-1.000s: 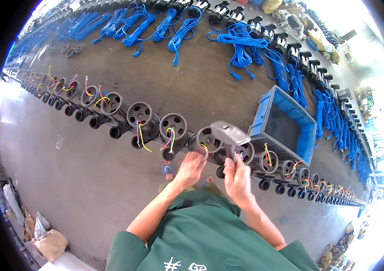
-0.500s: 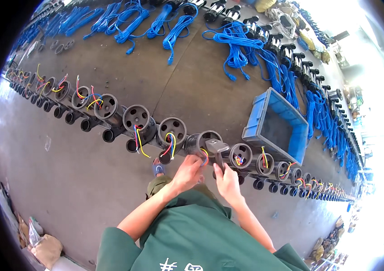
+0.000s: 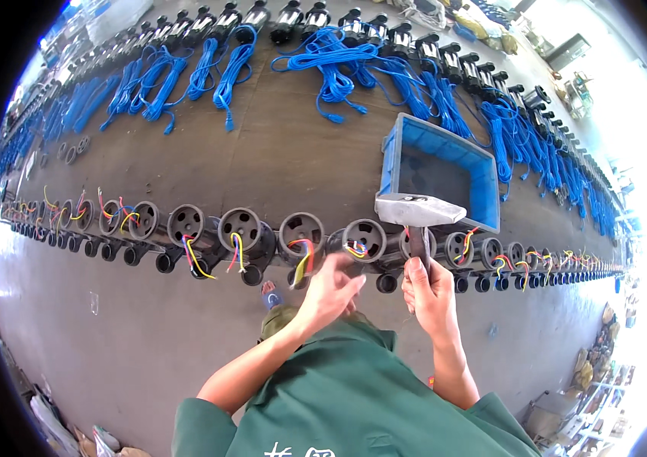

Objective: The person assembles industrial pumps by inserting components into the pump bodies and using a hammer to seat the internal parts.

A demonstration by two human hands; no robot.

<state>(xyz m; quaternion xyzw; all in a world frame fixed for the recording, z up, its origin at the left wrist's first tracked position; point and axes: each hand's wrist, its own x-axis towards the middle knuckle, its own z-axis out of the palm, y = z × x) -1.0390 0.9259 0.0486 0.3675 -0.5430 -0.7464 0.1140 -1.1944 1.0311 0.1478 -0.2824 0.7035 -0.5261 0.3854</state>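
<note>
In my right hand [image 3: 431, 298] is a hammer [image 3: 420, 210], gripped by its dark handle with the grey metal head raised above the row of parts. My left hand [image 3: 329, 295] is partly blurred, thumb and forefinger apart, with nothing visible between them. It is just right of the coloured wires [image 3: 303, 263] hanging from a black round motor housing [image 3: 301, 223]. Beyond its fingertips stands another black housing [image 3: 365, 231] with short wires inside its holed face. The hammer partly hides a housing behind it.
Similar housings with wires [image 3: 238, 228] line the near edge on both sides. A blue plastic crate [image 3: 441, 129] sits behind the hammer head. Coiled blue cables [image 3: 331, 65] and black-and-silver pumps [image 3: 289, 21] run along the far side. A sandalled foot [image 3: 271, 295] shows below.
My left hand has come away from the wires at the housing. My right hand has lifted the hammer and moved right. The whole view has shifted.
</note>
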